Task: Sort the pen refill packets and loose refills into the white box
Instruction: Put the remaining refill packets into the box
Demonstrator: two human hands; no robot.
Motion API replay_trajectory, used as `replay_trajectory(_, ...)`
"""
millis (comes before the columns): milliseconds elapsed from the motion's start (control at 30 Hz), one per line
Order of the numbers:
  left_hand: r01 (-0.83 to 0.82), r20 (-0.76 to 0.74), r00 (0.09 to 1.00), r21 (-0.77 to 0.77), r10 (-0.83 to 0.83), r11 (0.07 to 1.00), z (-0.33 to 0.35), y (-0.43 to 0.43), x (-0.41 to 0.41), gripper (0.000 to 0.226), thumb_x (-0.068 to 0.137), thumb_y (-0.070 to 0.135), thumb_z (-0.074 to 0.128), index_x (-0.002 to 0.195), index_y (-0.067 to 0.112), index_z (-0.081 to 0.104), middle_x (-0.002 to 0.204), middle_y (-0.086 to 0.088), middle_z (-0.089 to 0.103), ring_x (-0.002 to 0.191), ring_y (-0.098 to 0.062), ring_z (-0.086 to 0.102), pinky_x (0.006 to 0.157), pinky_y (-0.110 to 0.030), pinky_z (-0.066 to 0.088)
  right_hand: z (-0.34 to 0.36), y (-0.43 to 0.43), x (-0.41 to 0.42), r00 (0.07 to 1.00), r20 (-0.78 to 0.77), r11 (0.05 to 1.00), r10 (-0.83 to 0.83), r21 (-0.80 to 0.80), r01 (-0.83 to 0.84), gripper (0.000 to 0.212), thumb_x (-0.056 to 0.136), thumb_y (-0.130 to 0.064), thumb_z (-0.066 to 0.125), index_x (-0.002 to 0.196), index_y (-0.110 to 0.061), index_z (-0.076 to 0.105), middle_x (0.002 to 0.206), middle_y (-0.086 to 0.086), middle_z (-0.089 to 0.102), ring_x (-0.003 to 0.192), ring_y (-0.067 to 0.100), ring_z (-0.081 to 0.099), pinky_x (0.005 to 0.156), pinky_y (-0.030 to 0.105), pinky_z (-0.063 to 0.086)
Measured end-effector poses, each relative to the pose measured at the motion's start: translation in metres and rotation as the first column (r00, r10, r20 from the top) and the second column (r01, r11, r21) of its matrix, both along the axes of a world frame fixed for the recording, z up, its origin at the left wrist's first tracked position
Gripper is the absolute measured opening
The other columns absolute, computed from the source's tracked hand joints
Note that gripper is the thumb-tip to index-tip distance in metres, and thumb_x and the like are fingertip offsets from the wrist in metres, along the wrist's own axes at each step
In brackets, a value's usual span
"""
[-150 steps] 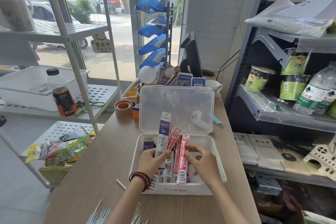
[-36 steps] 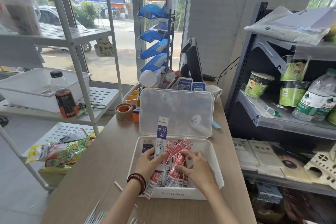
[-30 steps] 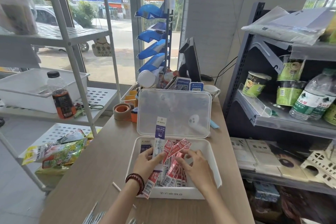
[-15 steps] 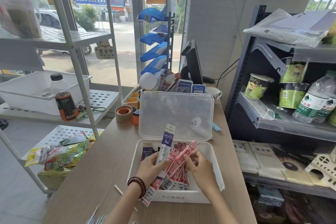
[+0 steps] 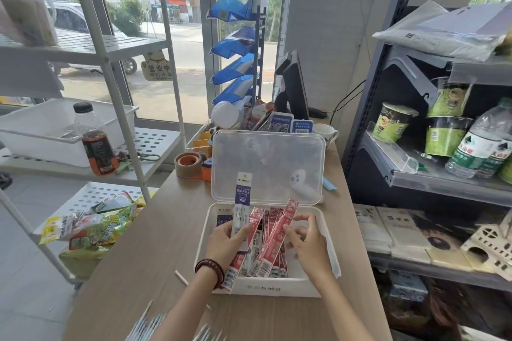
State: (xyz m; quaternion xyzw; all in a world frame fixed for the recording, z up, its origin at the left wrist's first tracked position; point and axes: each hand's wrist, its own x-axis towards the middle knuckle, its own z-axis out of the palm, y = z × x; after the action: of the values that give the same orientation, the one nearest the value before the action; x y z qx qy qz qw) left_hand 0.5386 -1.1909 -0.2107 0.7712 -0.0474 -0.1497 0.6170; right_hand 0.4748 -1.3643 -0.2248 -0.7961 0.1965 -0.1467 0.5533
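We find the white rectangular plastic box (image 5: 266, 288) open, its translucent lid (image 5: 267, 163) upright at the far side. Inside, slim red refill packets (image 5: 279, 231) fan out tilted beside one taller white-and-purple packet (image 5: 242, 198), upright. Thin white loose refills (image 5: 148, 325) lie outside, nearer us.

We see 2 hands, the left hand (image 5: 225, 238) and the right hand (image 5: 307, 243). The left forearm (image 5: 180, 310) and right forearm (image 5: 340, 310) are both bare to the bottom edge of the view. Around the left wrist we find a bracelet (image 5: 210, 270) of small, round, dark-red beads. It seems to be wound in 2 rows and sits snug.
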Motion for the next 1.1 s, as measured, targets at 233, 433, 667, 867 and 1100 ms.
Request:
replay_trajectory(233,0.0,-0.066,0.998,0.017,0.002,1.0,0.0025,0.0024,-0.0002,0.017,0.088,0.024,0.061,0.088,0.007,0.064,0.071,-0.008,0.067,0.047,-0.009,0.059,0.045,-0.02,0.049,0.0012,-0.0017,0.0019,0.992,-0.076,0.992,0.103,-0.06,-0.108,0.008,0.089,-0.03,0.068,0.092,-0.032,0.06,0.093,-0.007,0.07,0.08,0.008,0.068,0.058,0.017,0.047)
replay_trajectory(433,-0.008,-0.069,0.998,0.003,0.009,1.0,0.0049,0.0018,-0.0024,0.017,0.087,0.025,0.062,0.087,0.009,0.065,0.072,-0.01,0.07,0.05,-0.012,0.061,0.046,-0.022,0.049,-0.0028,-0.0013,0.0008,0.972,-0.157,0.965,0.177,-0.164,-0.202,0.041,0.076,-0.041,0.079,0.109,-0.042,0.055,0.099,-0.012,0.065,0.083,0.009,0.066,0.074,0.03,0.059)
replay_trajectory(667,0.012,-0.034,0.999,0.002,-0.011,1.0,0.0081,0.0013,-0.0036,0.012,0.087,0.023,0.064,0.09,0.012,0.066,0.075,-0.003,0.07,0.051,-0.008,0.063,0.044,-0.018,0.05,-0.0015,0.0,0.0002,0.965,-0.194,0.94,0.177,-0.256,-0.224,0.044,0.076,-0.046,0.077,0.114,-0.044,0.055,0.088,-0.015,0.065,0.08,0.003,0.062,0.079,0.031,0.057)
replay_trajectory(867,0.01,0.04,0.999,0.009,-0.011,1.0,0.0031,0.0013,-0.0018,0.009,0.085,0.028,0.066,0.091,0.021,0.065,0.084,0.002,0.072,0.072,-0.01,0.069,0.052,-0.017,0.052,0.0006,0.0019,-0.002,0.97,-0.174,0.948,0.169,-0.241,-0.208,0.035,0.078,-0.047,0.075,0.108,-0.043,0.058,0.086,-0.014,0.066,0.074,0.001,0.063,0.074,0.024,0.054)
replay_trajectory(1100,0.054,0.041,0.998,-0.004,-0.054,0.999,0.0031,0.0023,-0.0033,0.024,0.075,0.033,0.075,0.092,0.017,0.068,0.079,-0.002,0.074,0.067,-0.013,0.07,0.053,-0.019,0.052,0.0032,0.0025,-0.003,0.978,-0.096,0.958,0.185,-0.203,-0.201,0.036,0.072,-0.07,0.064,0.094,-0.042,0.066,0.085,-0.013,0.07,0.077,0.002,0.066,0.073,0.026,0.058)
